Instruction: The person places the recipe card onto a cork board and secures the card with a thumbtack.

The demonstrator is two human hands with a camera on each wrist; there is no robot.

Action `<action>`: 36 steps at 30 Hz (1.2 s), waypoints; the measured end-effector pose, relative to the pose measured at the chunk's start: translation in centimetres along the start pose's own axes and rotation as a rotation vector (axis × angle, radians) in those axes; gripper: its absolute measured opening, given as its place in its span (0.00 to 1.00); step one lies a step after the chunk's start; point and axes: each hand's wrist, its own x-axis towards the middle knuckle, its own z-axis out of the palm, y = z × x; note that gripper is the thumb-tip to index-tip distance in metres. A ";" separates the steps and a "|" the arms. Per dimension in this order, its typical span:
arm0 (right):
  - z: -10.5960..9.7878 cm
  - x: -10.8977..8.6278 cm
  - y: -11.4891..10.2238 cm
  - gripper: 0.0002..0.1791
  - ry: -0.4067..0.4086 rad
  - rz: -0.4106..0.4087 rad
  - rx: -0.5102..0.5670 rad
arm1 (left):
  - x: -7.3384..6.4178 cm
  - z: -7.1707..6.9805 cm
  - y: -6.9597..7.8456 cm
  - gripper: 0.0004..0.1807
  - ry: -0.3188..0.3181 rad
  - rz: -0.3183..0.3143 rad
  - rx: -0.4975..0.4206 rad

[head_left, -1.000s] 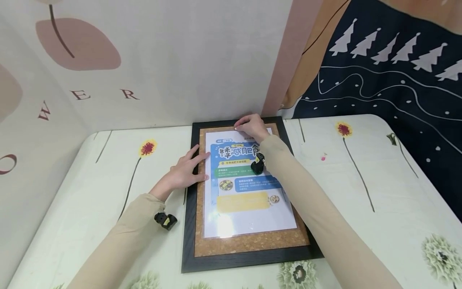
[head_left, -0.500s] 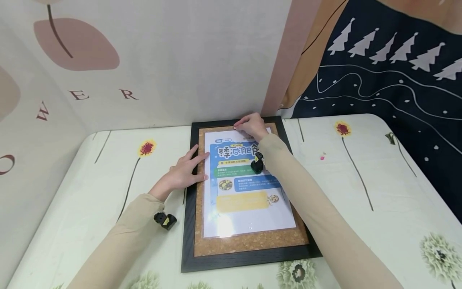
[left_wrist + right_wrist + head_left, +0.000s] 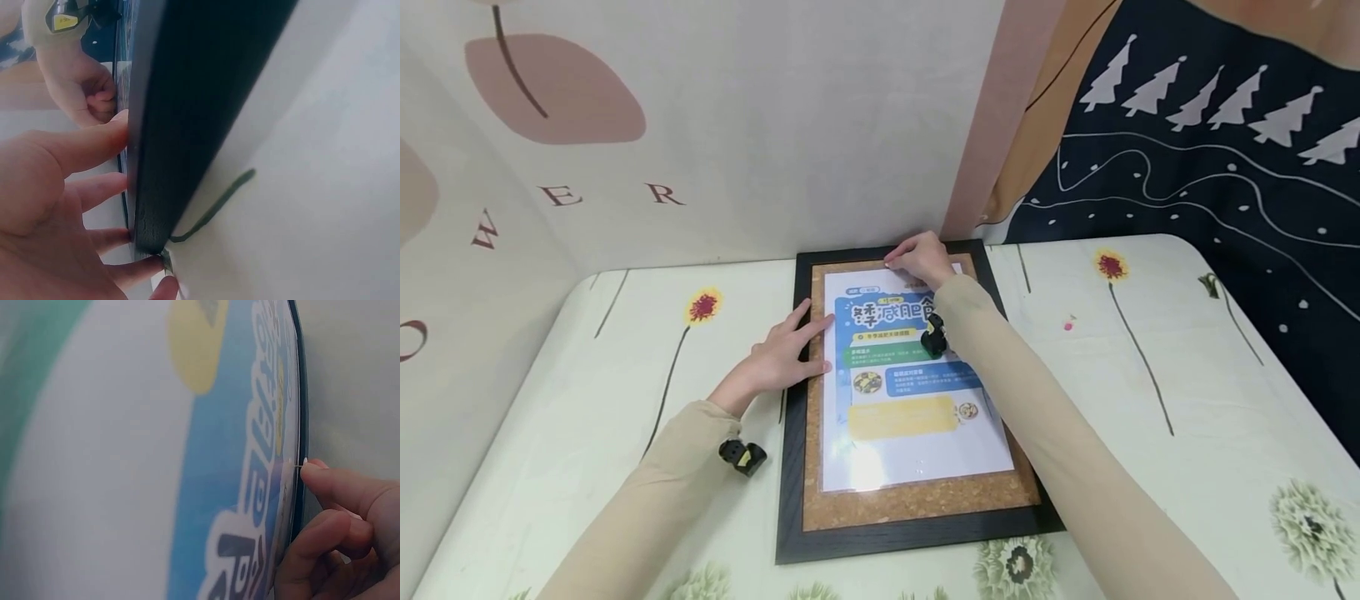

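Observation:
A glossy printed poster (image 3: pixel 917 457) in blue, green and yellow lies on a cork board (image 3: pixel 917 502) with a black frame (image 3: pixel 786 500). My left hand (image 3: pixel 775 358) rests with spread fingers across the frame's left side, thumb and index reaching the poster's left edge. In the left wrist view its fingers (image 3: pixel 94 190) touch the frame. At the poster's top edge, my right hand (image 3: pixel 925 260) pinches a tiny white push pin (image 3: pixel 305 462) between thumb and index finger. The pin's thin needle points toward the poster; whether it has entered the cork cannot be told.
The board lies on a table with a white flowered cloth (image 3: pixel 1150 350), near its back edge. A pale fabric wall (image 3: pixel 760 125) rises directly behind the frame. On the right hangs a dark cloth with white trees (image 3: pixel 1195 192). Each wrist carries a small black camera (image 3: pixel 742 457).
Both hands keep the same place on the board, and the pin stays pinched. Only the head view has shifted very slightly.

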 end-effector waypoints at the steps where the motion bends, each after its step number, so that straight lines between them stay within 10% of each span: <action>1: 0.0 0.0 0.0 0.05 -0.002 -0.004 0.000 | 0.0 0.0 0.0 0.37 0.000 -0.002 0.001; 36: 0.1 -0.4 -0.1 0.05 -0.010 -0.003 -0.008 | -0.2 0.0 0.1 0.37 -0.013 0.009 0.030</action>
